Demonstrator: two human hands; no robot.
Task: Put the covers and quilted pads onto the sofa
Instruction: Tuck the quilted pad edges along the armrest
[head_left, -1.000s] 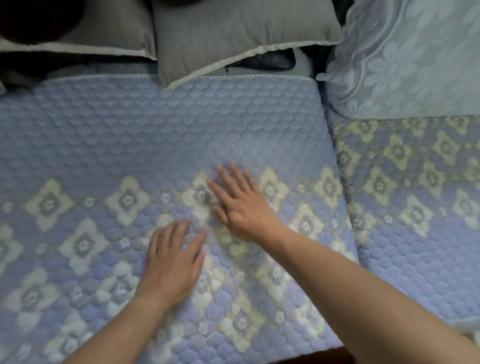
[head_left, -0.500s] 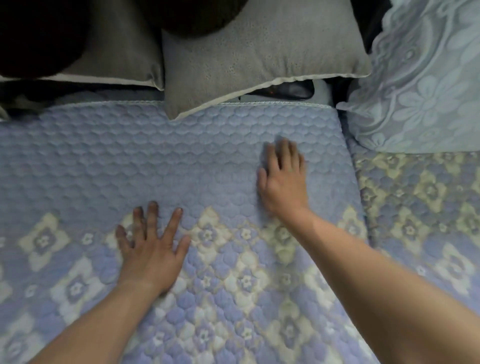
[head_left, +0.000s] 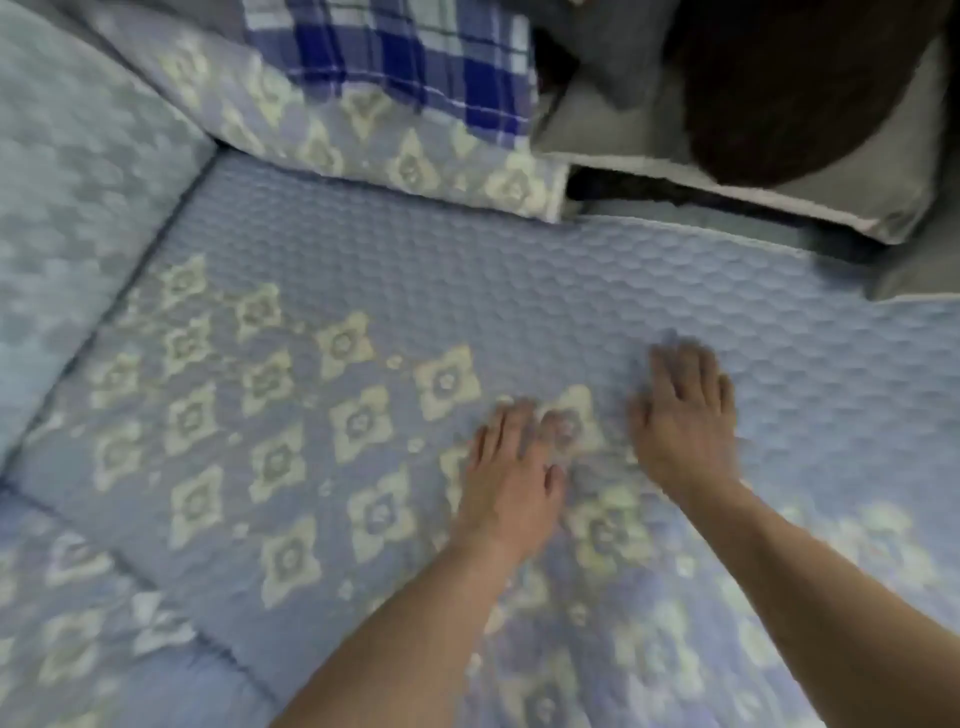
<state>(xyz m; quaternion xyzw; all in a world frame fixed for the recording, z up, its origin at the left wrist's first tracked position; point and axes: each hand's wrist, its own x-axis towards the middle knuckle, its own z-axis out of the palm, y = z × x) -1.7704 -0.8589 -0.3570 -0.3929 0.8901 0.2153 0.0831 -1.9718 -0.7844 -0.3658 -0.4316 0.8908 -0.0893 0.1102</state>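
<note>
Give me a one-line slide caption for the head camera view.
Left hand and right hand press flat on the blue quilted pad on the sofa seat.

open quilted pad (head_left: 519, 291), cushions (head_left: 810, 171) crowding back

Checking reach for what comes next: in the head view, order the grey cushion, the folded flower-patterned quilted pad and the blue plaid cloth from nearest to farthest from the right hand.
From the right hand:
1. Grey cushion, behind, to the right.
2. Folded flower-patterned quilted pad, behind, to the left.
3. Blue plaid cloth, on top of that pad, farthest back.
</note>
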